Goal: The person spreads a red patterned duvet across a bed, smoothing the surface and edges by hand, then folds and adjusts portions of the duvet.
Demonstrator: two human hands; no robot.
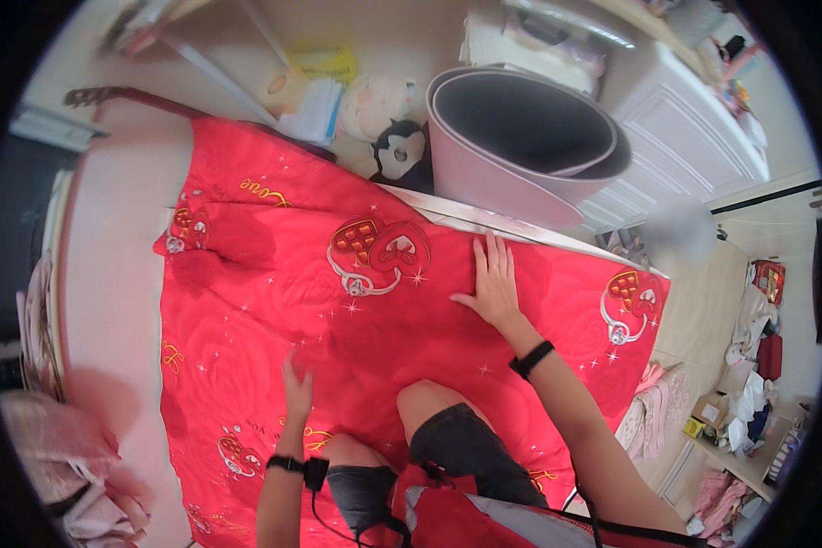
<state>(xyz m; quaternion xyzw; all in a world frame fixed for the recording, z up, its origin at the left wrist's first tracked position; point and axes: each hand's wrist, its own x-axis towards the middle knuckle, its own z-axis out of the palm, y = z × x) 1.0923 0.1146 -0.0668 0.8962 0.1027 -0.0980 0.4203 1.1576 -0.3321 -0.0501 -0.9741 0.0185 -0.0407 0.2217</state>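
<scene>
A red printed fabric sheet (pixel 383 329) with hearts, rings and gold lettering is spread over a bed, under my bare knees. My right hand (pixel 496 284) lies flat on it near its far edge, fingers spread and holding nothing. To the left, my left hand (pixel 298 387) is just over or on the cloth, slightly blurred, with nothing in it; whether it touches cannot be told. The sheet's upper left part is folded or bunched, with a crease near a heart print. Black bands are around both wrists, and a small box with a cable is at the left one.
A large rolled pink mat (pixel 507 185) stands beyond the bed's edge, next to plush toys (pixel 399 151) and papers (pixel 315 109). A guitar headstock (pixel 89 96) shows at the upper left. Crumpled pink fabric (pixel 61 452) lies at the lower left. White drawers (pixel 692 130) stand at the upper right.
</scene>
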